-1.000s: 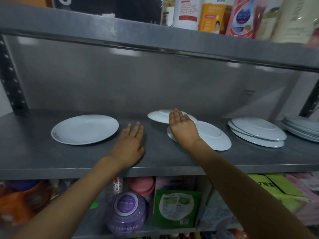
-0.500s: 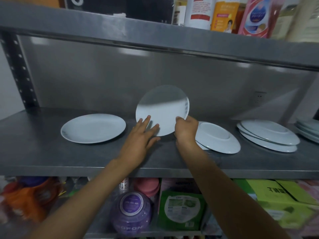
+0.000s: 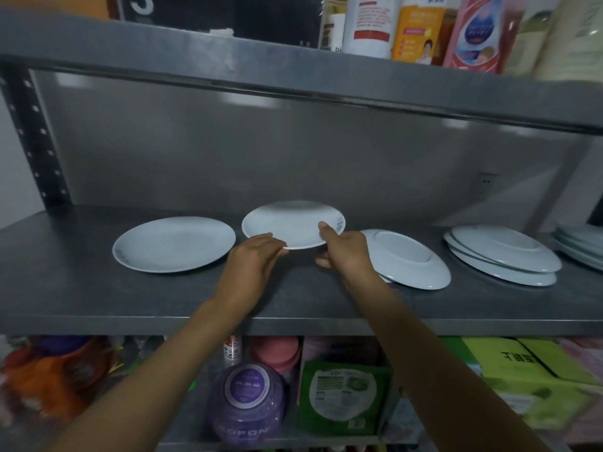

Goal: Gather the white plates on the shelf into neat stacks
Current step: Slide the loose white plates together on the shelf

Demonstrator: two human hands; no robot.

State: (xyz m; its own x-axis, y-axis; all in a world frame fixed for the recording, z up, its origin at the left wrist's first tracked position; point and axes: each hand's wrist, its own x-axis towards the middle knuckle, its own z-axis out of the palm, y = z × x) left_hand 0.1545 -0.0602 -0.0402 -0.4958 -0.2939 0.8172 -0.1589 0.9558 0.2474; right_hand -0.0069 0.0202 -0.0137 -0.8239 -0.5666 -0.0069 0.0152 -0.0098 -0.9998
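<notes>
I pinch the lifted plate [image 3: 292,223] mid-shelf [image 3: 98,298]: right hand [image 3: 347,252] thumb-over-rim, left hand [image 3: 253,262] fingertips at its near edge.

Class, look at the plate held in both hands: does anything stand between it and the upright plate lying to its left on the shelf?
Nothing visible does. The held plate, in the grip of the left hand and right hand, sits just right of the upright plate, with only bare shelf between them.

both hands [image 3: 295,256] gripping white plate [image 3: 292,223], metal shelf [image 3: 98,298]
</notes>
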